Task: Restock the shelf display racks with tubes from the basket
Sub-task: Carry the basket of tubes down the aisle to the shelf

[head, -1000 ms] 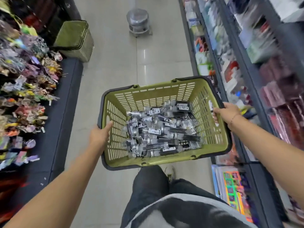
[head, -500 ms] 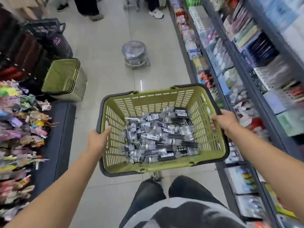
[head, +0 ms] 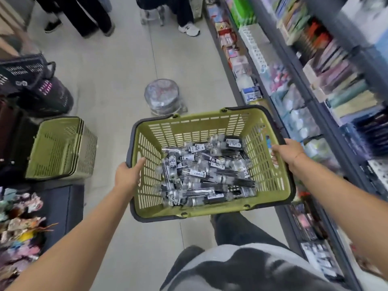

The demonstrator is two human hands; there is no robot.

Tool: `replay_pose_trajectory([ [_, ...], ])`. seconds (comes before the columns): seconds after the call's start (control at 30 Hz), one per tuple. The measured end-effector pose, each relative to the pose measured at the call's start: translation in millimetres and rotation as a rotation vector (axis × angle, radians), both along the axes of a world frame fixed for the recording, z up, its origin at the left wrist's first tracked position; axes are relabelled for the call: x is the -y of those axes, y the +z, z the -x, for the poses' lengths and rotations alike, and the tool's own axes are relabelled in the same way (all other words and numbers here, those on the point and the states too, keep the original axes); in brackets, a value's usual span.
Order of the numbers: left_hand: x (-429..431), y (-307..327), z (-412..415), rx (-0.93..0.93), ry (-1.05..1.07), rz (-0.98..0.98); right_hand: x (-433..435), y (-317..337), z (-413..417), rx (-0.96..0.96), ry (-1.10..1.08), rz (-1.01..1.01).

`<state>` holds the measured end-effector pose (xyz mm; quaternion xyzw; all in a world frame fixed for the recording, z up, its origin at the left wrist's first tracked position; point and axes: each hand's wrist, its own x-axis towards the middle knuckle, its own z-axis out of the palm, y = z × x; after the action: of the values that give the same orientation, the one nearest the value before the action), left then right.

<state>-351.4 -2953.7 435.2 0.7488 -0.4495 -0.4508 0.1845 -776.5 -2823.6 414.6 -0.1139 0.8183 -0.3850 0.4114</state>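
Olive-green slatted plastic basket [head: 195, 127] with a dark rim is held out over the pale tiled aisle floor [head: 117, 85], and it carries the whole stock. A loose heap of clear tubes with black contents and black-and-white labels [head: 201, 171] lies across its bottom, piled several deep. No tube is in either hand and none can be picked out on the shelving, so by my reading the restocking proper has not begun. The job is at the carrying stage, and every tube has yet to be placed.

The tall shelf unit [head: 315, 85] runs along the right side of the aisle, close beside the basket. Its goods are too blurred to tell which racks are meant for the tubes.

The left grip [head: 129, 175] clasps the basket's left rim. Its thumb lies over the edge against the inner wall, and the fingers are hidden on the outside. The right grip [head: 287, 152] is closed on the right rim, fingers curled over the edge and down the side wall. Both hold the basket alone and touch no tube.

A stack of empty green baskets [head: 60, 148] sits to the left, and a round plastic-wrapped bundle [head: 161, 97] stands on the floor ahead.
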Motion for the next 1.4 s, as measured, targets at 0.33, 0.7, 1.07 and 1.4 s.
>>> replay_pose_trajectory([
  [0.33, 238.8, 0.5, 71.8, -0.012, 0.009, 0.008, 234.8, 16.9, 68.3, 0.006, 0.03, 0.009],
  [0.7, 510.3, -3.4, 152.8, -0.033, -0.228, -0.022, 406.7, -12.9, 102.4, 0.109, -0.308, 0.033],
  [1.07, 702.0, -1.5, 337.5, 0.021, -0.607, -0.007, 483.5, -41.8, 158.2, 0.173, -0.66, 0.018],
  [1.4, 809.8, -39.3, 490.1, 0.071, -0.802, -0.07, 537.5, -77.3, 207.6, 0.19, -0.841, -0.125],
])
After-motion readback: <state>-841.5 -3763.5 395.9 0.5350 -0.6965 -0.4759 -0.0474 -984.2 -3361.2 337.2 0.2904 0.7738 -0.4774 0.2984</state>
